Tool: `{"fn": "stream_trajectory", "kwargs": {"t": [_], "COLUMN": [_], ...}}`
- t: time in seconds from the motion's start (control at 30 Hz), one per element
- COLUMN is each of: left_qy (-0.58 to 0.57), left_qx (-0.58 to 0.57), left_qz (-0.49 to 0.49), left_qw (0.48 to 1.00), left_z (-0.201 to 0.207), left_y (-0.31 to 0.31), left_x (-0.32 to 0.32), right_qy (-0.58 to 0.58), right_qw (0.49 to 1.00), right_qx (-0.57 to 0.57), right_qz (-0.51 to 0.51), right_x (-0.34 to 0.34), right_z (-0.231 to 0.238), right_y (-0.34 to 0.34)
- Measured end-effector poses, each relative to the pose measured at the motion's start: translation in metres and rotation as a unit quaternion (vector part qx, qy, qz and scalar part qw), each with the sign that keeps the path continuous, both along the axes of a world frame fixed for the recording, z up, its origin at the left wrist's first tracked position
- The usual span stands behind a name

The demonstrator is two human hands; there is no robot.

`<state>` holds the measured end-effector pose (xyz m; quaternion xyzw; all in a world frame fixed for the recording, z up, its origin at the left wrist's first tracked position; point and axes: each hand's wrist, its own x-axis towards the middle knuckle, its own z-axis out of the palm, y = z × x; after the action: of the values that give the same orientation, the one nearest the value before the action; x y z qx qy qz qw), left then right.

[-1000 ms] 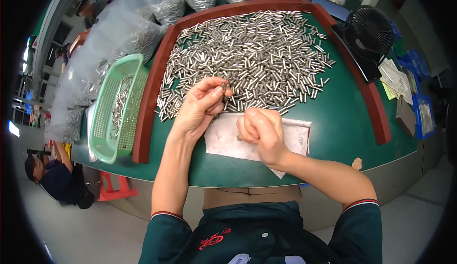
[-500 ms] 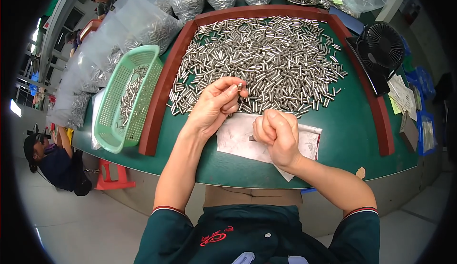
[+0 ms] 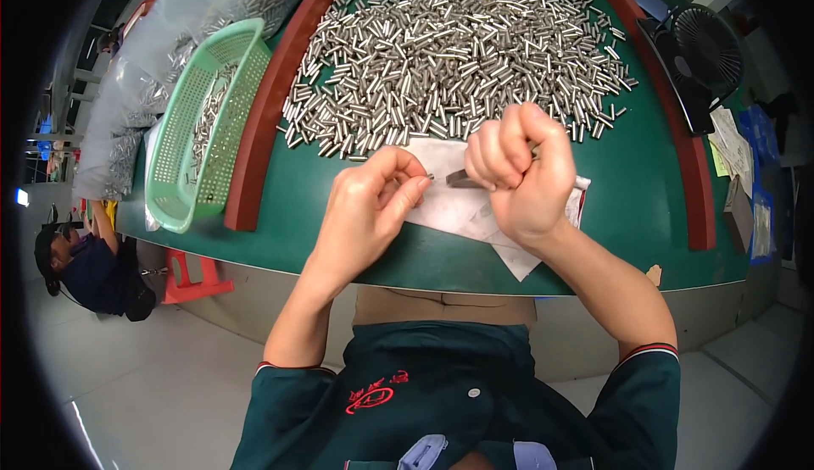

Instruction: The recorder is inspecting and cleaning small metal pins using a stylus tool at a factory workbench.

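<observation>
Green covers the one table [image 3: 636,182] we work at, its near edge curving across in front of us. On it we count three rails of a red-brown frame [image 3: 270,122]: left, far and right, the near side open. Between them spreads one heap [image 3: 458,46] of short metal pins, too many for us to count. To the left stand several clear bags [image 3: 161,55] with metal pieces in them; they overlap, so we cannot give their number.

One seated person [image 3: 97,275] is beyond the table's left edge. One pale green basket [image 3: 233,122], long and perforated, stands just outside the left rail, with loose pins along its bottom. One cloth [image 3: 458,211] lies on the near side of the heap. One black fan [image 3: 705,39] stands at the far right, and one red stool [image 3: 197,279] on the floor at left.

Our two hands are over the cloth. The right hand [image 3: 530,173] is a fist, fingers curled together around one dark grey piece [image 3: 459,179], its end poking out leftward. On the left hand [image 3: 366,207], thumb and forefinger pinch one pin [image 3: 432,177]; only its tip shows, near the piece and apart from it.
</observation>
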<state>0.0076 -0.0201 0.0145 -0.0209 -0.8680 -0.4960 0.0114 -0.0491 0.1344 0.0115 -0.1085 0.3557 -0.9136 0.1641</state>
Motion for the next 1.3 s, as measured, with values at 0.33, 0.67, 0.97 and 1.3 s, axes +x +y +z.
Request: {"fn": "stream_trajectory", "kwargs": {"t": [0.33, 0.67, 0.97, 1.3], "left_qy": [0.101, 0.099, 0.103, 0.098], "left_qx": [-0.180, -0.150, -0.139, -0.114], "left_qz": [-0.015, 0.018, 0.019, 0.053], "left_qw": [0.978, 0.984, 0.985, 0.987], "left_z": [-0.011, -0.016, -0.016, -0.011], "left_y": [-0.002, -0.002, -0.005, -0.001], "left_x": [0.009, 0.011, 0.010, 0.015], "right_qy": [0.012, 0.011, 0.021, 0.007], "right_qw": [1.000, 0.999, 0.999, 1.000], "right_qx": [0.008, 0.022, 0.024, 0.025], "right_qz": [0.016, 0.033, 0.029, -0.006], "right_x": [0.002, 0.005, 0.003, 0.015], "right_z": [-0.008, -0.008, -0.007, -0.013], "right_y": [-0.005, -0.017, -0.022, -0.034]}}
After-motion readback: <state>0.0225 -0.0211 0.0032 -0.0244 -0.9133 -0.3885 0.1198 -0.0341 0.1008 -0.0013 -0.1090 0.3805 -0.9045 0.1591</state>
